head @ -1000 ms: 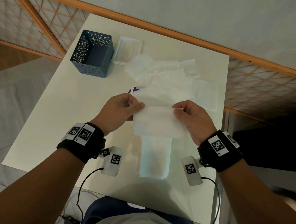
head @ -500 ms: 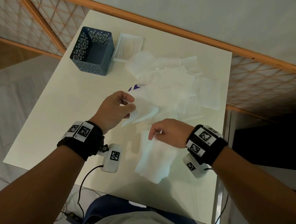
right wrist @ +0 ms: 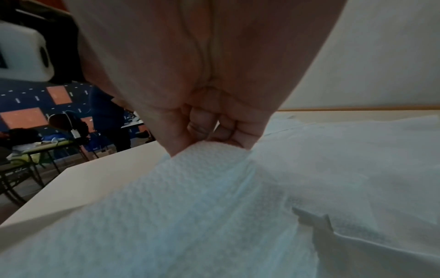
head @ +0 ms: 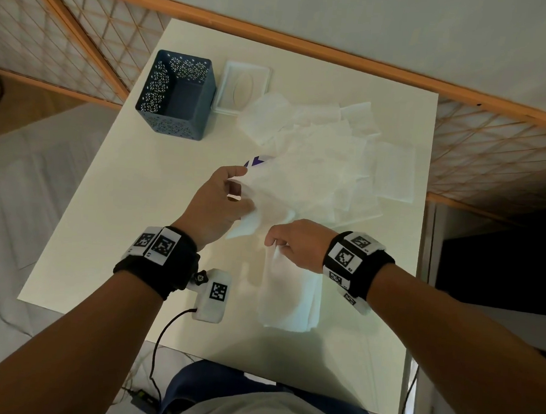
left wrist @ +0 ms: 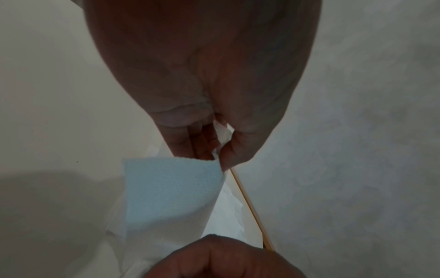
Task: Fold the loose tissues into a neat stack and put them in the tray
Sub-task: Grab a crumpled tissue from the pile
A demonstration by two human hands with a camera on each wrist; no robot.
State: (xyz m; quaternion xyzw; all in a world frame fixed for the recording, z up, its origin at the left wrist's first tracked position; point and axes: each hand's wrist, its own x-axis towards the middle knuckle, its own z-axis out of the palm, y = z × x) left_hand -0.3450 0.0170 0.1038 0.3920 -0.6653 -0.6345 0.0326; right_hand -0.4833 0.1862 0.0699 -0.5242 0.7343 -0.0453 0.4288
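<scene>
Left hand [head: 216, 204] pinches tissue [head: 248, 221] | right hand [head: 298, 243] grips stack [head: 287, 296]

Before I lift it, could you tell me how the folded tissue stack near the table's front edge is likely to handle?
The folded tissue stack will probably be floppy: the tissue the left hand pinches droops from the fingers. It looks thin and light, so layers may slide apart or fan out. The right hand grips its far end, where the paper bunches easily.

White table [head: 158, 200] carries a perforated blue bin [head: 176, 97], a white tray [head: 244, 86] beside it, scattered loose tissues [head: 331, 153], and a folded stack [head: 289, 296] near the front edge.
</scene>
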